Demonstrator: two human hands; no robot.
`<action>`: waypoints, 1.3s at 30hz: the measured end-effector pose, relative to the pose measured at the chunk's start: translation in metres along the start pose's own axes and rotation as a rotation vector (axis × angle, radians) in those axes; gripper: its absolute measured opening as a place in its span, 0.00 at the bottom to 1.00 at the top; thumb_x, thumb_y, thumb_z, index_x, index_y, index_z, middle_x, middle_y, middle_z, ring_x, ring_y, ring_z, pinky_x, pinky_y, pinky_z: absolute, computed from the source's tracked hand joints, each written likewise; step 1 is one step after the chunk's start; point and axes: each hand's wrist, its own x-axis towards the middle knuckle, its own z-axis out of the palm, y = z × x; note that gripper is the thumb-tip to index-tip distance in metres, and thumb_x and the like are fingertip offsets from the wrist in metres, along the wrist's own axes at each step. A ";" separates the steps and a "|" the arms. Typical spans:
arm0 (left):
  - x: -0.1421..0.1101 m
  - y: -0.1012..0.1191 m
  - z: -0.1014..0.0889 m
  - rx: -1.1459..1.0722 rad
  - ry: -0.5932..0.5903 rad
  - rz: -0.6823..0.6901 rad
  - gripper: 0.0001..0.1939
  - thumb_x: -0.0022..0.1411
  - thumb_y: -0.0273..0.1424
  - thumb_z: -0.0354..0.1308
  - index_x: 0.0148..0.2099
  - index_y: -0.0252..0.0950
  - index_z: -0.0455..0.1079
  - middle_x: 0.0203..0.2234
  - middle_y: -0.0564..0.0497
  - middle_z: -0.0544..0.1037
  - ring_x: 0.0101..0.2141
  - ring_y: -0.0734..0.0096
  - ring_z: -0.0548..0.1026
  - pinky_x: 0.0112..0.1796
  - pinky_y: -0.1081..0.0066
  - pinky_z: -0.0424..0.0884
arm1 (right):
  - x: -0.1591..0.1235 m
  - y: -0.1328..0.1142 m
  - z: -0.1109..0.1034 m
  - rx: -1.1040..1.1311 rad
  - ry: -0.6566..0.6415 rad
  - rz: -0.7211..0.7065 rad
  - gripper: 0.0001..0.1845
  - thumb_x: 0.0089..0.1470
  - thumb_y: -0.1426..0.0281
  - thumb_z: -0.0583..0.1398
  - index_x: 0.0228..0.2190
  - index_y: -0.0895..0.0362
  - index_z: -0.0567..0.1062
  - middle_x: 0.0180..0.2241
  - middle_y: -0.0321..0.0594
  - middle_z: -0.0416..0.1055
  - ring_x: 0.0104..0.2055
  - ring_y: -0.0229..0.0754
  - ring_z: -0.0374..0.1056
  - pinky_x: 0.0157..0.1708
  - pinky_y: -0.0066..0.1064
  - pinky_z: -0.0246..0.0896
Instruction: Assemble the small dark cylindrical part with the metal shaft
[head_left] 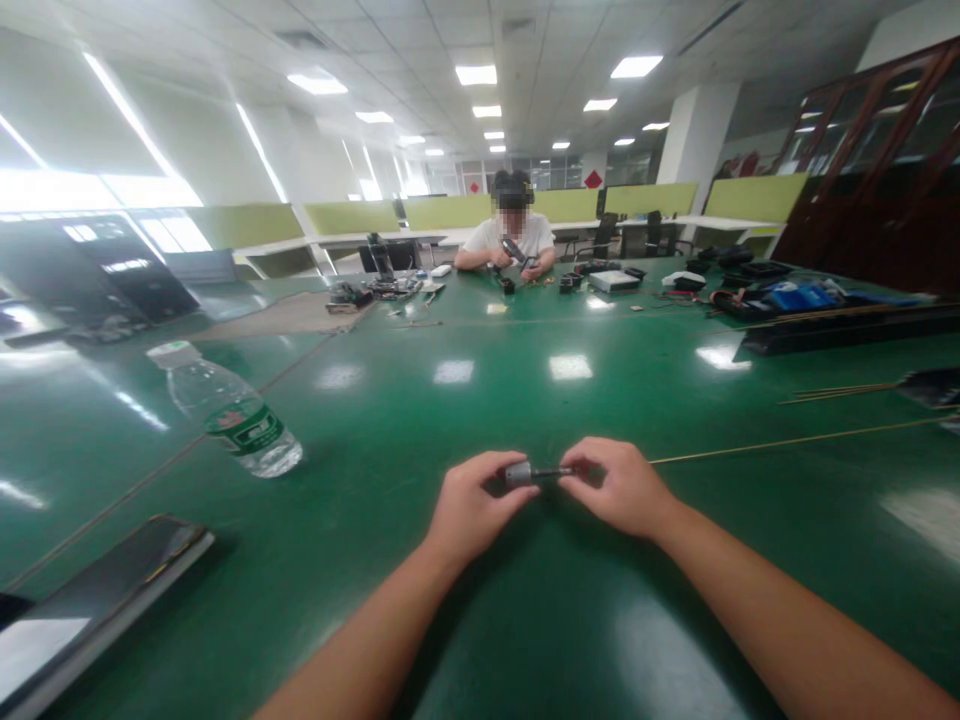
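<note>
Two bare hands meet over a glossy green table, a small metal piece strung between them. The piece lies crosswise to the person, its long axis running from left to right and nearly level in the view — a thick grey cylinder at one end, a thin dark shaft at the other.

The left hand pinches the cylinder, fingers along its far side and thumb on the near side. The right hand has its fingertips drawn together on the shaft's end, which they partly hide. Neither hand is nearer than the other: each is at its own end, and a short length of shaft shows bare in the gap. Whether the shaft is seated in the cylinder or merely lined up with it is too small to tell.

Beyond the right wrist, a thin yellowish rod stretches off to the right. A clear bottle with a green label stands to the left, leaning in the wide view, with a dark flat object nearer the person. Across the table, a seated co-worker in a white shirt holds a dark tool.
</note>
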 end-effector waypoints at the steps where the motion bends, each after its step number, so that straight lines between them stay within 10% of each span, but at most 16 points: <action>1: 0.000 0.000 0.000 0.000 0.000 0.001 0.16 0.51 0.34 0.71 0.44 0.42 0.77 0.39 0.52 0.81 0.39 0.66 0.78 0.42 0.68 0.74 | 0.000 0.000 0.000 0.001 0.001 0.001 0.05 0.51 0.73 0.65 0.33 0.55 0.78 0.30 0.35 0.75 0.31 0.39 0.70 0.35 0.30 0.62; 25: 0.004 0.001 -0.003 0.019 0.012 -0.043 0.15 0.52 0.35 0.70 0.43 0.40 0.78 0.38 0.49 0.82 0.39 0.62 0.79 0.44 0.64 0.75 | 0.001 0.001 -0.001 -0.030 0.017 0.036 0.03 0.51 0.72 0.65 0.32 0.55 0.78 0.29 0.37 0.75 0.30 0.40 0.70 0.34 0.31 0.63; 32: 0.012 -0.010 -0.009 -0.109 0.174 -0.288 0.18 0.53 0.39 0.68 0.43 0.35 0.73 0.33 0.49 0.80 0.33 0.66 0.78 0.37 0.69 0.75 | 0.000 0.000 0.001 0.003 0.009 0.038 0.03 0.51 0.72 0.65 0.32 0.56 0.78 0.29 0.37 0.76 0.30 0.40 0.70 0.35 0.31 0.65; 39: 0.015 -0.022 -0.007 -0.484 0.289 -0.478 0.25 0.50 0.36 0.70 0.47 0.33 0.67 0.42 0.41 0.80 0.44 0.61 0.79 0.51 0.59 0.73 | -0.001 -0.002 0.006 0.048 -0.052 0.014 0.04 0.51 0.72 0.65 0.32 0.56 0.78 0.30 0.37 0.76 0.30 0.40 0.70 0.34 0.30 0.65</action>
